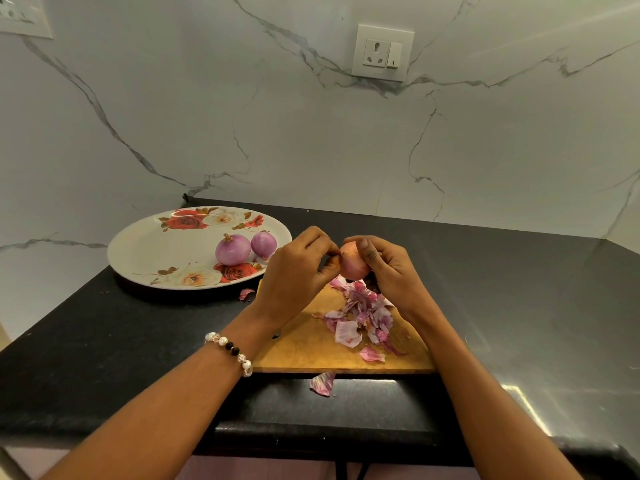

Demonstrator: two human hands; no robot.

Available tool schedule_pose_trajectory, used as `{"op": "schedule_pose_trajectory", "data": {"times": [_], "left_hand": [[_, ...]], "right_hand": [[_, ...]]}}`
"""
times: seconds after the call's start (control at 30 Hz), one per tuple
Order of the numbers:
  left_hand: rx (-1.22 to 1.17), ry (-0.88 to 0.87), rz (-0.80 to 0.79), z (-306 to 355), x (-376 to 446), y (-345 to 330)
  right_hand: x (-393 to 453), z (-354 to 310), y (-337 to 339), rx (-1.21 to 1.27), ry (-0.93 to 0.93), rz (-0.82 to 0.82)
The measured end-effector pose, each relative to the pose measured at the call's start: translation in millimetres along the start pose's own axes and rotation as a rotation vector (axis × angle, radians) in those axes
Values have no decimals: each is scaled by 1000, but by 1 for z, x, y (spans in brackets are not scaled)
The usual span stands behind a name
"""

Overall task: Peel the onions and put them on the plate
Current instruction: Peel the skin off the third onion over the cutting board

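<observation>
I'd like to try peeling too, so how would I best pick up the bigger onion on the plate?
Take the bigger onion around its round middle, coming down from above with fingers on opposite sides. Its stem tip points up and is probably too thin to grip, the smaller onion sits close on its right, and the plate lies bare on its left.

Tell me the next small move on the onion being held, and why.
Probably pull away the skin pinched by the left hand: the onion held by the right hand still looks papery, unlike the two peeled onions on the plate.
</observation>
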State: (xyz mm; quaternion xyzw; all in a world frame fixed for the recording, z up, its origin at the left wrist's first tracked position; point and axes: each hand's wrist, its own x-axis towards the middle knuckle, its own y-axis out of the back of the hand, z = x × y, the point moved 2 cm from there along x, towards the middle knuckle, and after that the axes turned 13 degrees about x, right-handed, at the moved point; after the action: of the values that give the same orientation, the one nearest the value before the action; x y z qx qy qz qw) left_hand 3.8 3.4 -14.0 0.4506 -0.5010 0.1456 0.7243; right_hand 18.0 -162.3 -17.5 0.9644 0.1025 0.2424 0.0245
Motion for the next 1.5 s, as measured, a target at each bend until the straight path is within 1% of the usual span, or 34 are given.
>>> {"op": "schedule_pose_trajectory", "data": {"times": [0.2,0.57,0.9,1.0,1.07,1.13,1.2,1.3,1.5], "left_hand": [[64,-4,-34,2,0,-2],[-55,80,-21,3,2,-1],[-53,87,-6,1,2,-2],[-57,144,32,-2,3,0],[-127,189,69,-5,5,4],[-202,165,64,-5,6,5],[-253,103,13,-2,6,4],[-253,40,-51,1,4,-1],[-288,57,8,-4,4,3]], "right_hand": [[1,2,1,-27,-26,-9],[-5,-4,-3,128,-124,1],[-6,-3,-3,175,-148,2],[-6,-3,-1,155,-149,22],[-6,-4,2,159,-141,62],[-6,-5,5,162,-132,91],[-6,-6,6,159,-127,102],[-7,-8,4,194,-122,58],[-8,-8,0,116,-117,-23]]}}
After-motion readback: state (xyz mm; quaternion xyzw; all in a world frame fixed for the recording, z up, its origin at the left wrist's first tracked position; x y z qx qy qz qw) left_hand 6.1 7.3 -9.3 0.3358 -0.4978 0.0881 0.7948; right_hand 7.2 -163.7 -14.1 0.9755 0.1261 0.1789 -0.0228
